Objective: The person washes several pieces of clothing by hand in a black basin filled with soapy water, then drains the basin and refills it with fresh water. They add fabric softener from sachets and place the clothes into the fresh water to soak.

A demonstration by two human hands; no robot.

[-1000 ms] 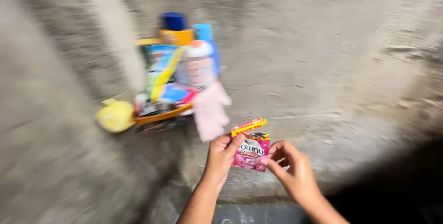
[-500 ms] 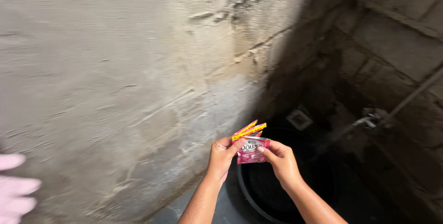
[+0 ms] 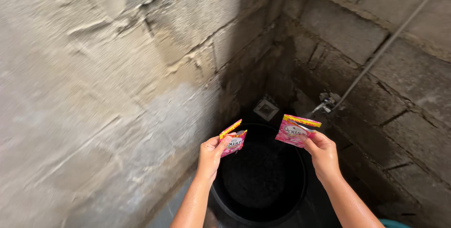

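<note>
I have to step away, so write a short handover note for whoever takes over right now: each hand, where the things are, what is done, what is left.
Left hand: pinching one pink sachet by its lower edge, held up over the near rim of the black bucket.
Right hand: pinching a second pink sachet over the bucket's right side.
The two sachets are apart, each with a yellow strip along the top.
Bucket stands in the corner of the block walls, below the tap; its inside is dark, contents unclear.
Done: sachets separated.
Left: whether either is torn open cannot be told; nothing is seen pouring.
</note>
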